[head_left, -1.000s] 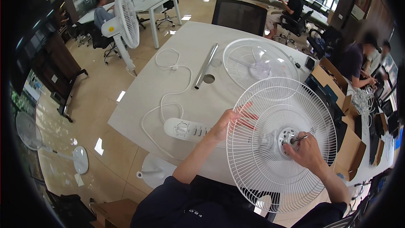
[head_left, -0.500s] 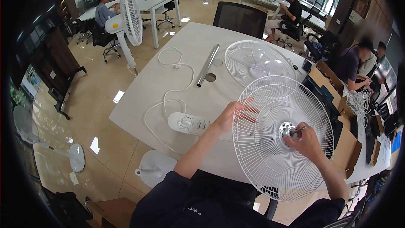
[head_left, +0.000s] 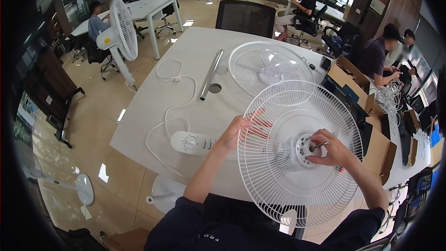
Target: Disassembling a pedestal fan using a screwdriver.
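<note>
A round white wire fan grille (head_left: 297, 195) is tilted up in front of me, over the table's near edge. My left hand (head_left: 236, 131) grips its left rim, with the fingers behind the wires. At the grille's middle is a pale round hub (head_left: 303, 157) with holes, and a thin metal shaft (head_left: 319, 144) sticks out of it. My right hand (head_left: 335, 148) is closed around the shaft, thumb and fingers at the hub. Whatever small part may be between those fingertips is hidden. Behind the grille, part of the motor is hard to make out.
On the white table (head_left: 144, 116) lie another grille with a clear fan blade (head_left: 272, 70), a metal tube (head_left: 212, 74) and a white control panel (head_left: 190, 143) with its cord. Open cardboard boxes (head_left: 378, 151) stand at the right. Assembled fan (head_left: 121, 30) at the left; people sit farther off.
The view has turned slightly right, so most things sit farther left. My right fingers have shifted around the shaft, which now shows more. The left hand keeps its hold on the grille.
</note>
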`<state>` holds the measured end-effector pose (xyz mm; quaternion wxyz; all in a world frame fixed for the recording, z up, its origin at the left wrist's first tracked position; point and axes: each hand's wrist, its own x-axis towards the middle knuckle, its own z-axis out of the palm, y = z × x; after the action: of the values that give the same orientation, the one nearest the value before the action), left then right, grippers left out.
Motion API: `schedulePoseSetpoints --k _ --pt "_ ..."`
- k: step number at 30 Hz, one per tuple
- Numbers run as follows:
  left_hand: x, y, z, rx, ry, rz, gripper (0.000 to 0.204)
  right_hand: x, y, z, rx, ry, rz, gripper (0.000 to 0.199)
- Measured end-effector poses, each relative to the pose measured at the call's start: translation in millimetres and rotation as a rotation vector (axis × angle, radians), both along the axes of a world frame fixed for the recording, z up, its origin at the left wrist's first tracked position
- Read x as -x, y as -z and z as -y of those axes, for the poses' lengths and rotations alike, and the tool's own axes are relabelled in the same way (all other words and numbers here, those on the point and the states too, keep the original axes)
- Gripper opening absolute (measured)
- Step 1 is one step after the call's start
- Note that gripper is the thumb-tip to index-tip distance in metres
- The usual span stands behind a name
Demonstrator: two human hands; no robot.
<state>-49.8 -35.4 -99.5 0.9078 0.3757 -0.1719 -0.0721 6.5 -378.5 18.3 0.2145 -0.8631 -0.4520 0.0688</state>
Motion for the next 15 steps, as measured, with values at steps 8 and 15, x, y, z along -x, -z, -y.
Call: schedulePoseSetpoints --k 8,15 --pt "6 -10 -2 -0.018 0.037 -0.093 0.075 6 -18 -4 0.091 -0.036 -0.041 0.06" --pt "4 -7 0 0.05 0.053 -0.077 0.074 40 -8 -27 0.292 0.382 0.186 0.064"
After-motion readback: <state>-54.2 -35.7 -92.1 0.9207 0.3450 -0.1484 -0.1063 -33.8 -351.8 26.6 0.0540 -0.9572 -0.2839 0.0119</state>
